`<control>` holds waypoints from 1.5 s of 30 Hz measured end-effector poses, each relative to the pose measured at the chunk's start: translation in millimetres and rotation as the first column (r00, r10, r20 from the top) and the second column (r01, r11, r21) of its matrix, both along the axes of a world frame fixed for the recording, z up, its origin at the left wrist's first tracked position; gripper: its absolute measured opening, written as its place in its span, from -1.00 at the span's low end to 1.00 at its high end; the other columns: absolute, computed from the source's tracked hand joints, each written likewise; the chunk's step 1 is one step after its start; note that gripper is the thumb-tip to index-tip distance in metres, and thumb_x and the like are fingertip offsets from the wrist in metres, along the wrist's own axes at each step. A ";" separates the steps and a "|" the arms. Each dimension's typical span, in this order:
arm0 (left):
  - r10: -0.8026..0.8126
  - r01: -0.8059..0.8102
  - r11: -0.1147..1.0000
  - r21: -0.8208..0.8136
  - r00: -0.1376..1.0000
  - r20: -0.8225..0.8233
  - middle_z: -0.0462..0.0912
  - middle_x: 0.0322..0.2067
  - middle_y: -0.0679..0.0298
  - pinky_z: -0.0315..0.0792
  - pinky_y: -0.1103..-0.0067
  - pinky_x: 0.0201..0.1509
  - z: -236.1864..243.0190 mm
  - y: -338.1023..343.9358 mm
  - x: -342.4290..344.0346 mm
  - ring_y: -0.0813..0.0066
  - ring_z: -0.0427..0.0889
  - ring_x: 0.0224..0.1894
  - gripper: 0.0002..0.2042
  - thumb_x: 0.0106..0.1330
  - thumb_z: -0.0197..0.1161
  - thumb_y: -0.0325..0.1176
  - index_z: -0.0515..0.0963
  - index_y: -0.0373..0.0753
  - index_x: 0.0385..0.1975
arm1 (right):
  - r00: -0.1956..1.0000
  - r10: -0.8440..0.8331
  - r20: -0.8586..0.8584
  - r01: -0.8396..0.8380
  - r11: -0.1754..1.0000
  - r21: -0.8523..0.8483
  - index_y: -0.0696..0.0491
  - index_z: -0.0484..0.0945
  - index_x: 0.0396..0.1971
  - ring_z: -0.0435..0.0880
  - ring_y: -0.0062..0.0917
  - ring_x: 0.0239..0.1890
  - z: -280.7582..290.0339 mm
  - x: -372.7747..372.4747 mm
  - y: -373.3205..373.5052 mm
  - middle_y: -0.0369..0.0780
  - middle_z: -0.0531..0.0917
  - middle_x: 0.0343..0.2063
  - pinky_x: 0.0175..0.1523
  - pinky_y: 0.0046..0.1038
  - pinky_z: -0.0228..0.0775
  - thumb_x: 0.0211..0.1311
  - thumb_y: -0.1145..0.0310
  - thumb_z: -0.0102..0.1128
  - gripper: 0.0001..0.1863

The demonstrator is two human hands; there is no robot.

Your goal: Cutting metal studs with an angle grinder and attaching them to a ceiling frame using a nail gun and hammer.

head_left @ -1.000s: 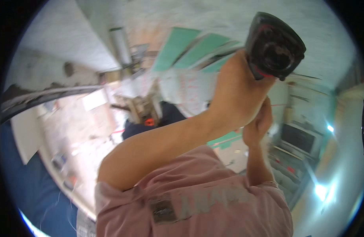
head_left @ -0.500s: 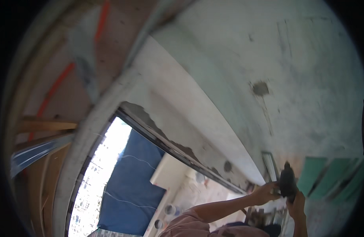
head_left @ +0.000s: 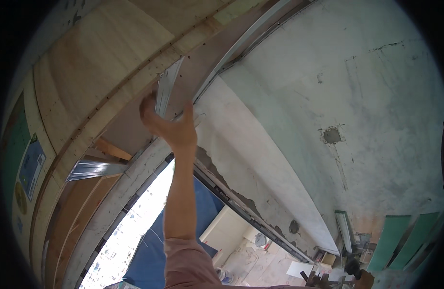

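My left hand [head_left: 171, 127] is raised to the recess in the curved wooden ceiling frame. Its thumb stands well apart from the fingers, which are slightly blurred, and the hand is open. A silvery metal channel [head_left: 168, 89] runs down into the space between thumb and fingers; whether the fingers touch it I cannot tell. Low at the right, my right hand [head_left: 364, 279] is closed around a dark power drill [head_left: 351, 264], and the lower edge cuts off part of both.
Curved plywood [head_left: 101, 53] spans the upper left. A second metal channel [head_left: 94, 169] crosses the recess. Below lies a bright window opening [head_left: 130, 226] with a blue sheet [head_left: 149, 245]. Green boards [head_left: 390, 236] lean at the right, beside a plastered wall [head_left: 376, 159].
My left hand has left the drill and moved up and left to the metal channel. The drill, in my right hand, is lower in view. The view has shifted, showing more plywood.
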State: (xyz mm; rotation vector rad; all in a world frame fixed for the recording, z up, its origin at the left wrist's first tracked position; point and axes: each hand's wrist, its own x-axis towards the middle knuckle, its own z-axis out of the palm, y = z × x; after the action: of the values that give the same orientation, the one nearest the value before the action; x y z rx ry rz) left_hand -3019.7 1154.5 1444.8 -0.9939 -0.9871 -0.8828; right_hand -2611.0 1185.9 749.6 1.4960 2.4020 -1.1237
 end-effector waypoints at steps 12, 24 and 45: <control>-0.084 0.119 0.918 -0.378 0.991 0.107 0.65 -0.14 0.03 0.44 0.38 0.12 77.0 -2.2 10.1 0.15 0.63 -0.08 -0.49 0.09 0.52 -0.21 0.55 -0.41 -0.05 | 0.981 -0.136 -0.140 0.146 0.987 0.069 -0.09 0.54 0.13 0.67 -0.02 -0.04 -69.1 14.7 -18.7 0.00 0.72 -0.13 0.07 -0.03 0.48 0.13 -0.19 0.28 -0.35; -0.171 0.262 0.865 -0.428 0.956 0.240 0.70 -0.23 0.10 0.44 0.38 0.10 75.6 -1.8 5.8 0.19 0.67 -0.14 -0.58 0.09 0.47 -0.26 0.57 -0.38 -0.12 | 0.993 -0.005 -0.120 0.005 1.000 0.001 0.04 0.52 0.11 0.66 -0.13 -0.13 -15.0 2.3 -50.2 -0.08 0.69 -0.12 -0.04 -0.13 0.53 0.14 -0.13 0.36 -0.33; 0.005 0.081 0.918 -0.388 0.977 0.215 0.46 0.24 -0.01 0.22 0.17 0.37 68.6 -3.8 27.9 -0.02 0.39 0.29 -0.22 0.19 0.36 0.21 0.43 -0.28 0.26 | 0.961 -0.213 0.176 0.202 0.976 0.075 -0.11 0.71 -0.15 0.72 -0.24 -0.02 6.8 35.5 -52.2 -0.15 0.75 -0.16 0.09 -0.12 0.52 -0.10 0.07 0.33 -0.55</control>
State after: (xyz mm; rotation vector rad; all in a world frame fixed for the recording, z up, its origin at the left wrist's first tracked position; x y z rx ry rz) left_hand -2991.7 1150.7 1513.4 -1.2809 -1.3693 -0.8511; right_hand -2575.5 1133.8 756.4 1.8186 2.2130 -0.9118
